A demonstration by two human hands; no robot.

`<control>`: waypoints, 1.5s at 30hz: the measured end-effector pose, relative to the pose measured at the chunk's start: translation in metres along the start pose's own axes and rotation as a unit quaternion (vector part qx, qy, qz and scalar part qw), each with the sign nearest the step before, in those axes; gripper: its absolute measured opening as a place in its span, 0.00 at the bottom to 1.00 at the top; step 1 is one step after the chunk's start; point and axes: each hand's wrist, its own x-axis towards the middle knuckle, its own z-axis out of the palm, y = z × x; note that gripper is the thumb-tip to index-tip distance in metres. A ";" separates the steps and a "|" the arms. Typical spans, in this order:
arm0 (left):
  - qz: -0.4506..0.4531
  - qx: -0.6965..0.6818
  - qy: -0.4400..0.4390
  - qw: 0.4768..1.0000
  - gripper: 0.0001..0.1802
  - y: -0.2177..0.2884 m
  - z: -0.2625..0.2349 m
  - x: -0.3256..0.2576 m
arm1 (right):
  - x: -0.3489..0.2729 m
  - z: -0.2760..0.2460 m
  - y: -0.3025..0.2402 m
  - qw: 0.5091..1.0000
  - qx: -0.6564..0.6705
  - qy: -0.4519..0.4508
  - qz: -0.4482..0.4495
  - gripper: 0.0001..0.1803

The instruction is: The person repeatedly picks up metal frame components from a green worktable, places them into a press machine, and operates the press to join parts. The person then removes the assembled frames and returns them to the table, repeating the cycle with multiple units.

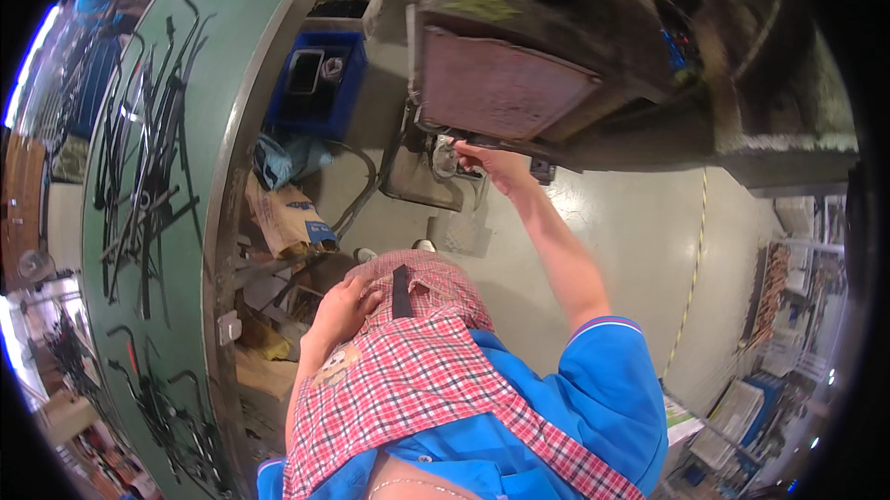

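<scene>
My right hand [494, 166] reaches forward under the lower edge of a machine's reddish-brown panel [505, 83]. Its fingers are drawn together beside a crumpled, pale grey item [444, 159]; what lies between the fingertips is too small to make out. My left hand [343, 311] rests on the red checked apron [399, 352] over my lap, fingers loosely laid on the cloth and holding nothing. A black strap [400, 291] hangs on the apron just right of that hand.
To the left runs a green worktable [218, 27] bearing several thin black metal rods [148, 166]. Beyond it sit a blue bin [320, 106] with a phone-like object and a brown paper sack [287, 217]. The dark machine body [649, 120] overhangs the front right.
</scene>
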 end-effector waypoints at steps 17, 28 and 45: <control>-0.031 0.066 -0.124 0.990 0.22 0.028 -0.021 0.048 | -0.038 0.055 0.106 0.841 -0.342 0.247 -0.340 0.26; -0.068 0.048 -0.061 0.995 0.25 -0.032 -0.030 0.002 | -0.021 0.111 0.181 0.879 -0.415 -0.078 -0.223 0.15; -0.242 -0.338 0.416 0.809 0.28 -0.286 -0.162 -0.070 | 0.156 0.477 0.112 0.593 -0.566 -0.339 -0.461 0.31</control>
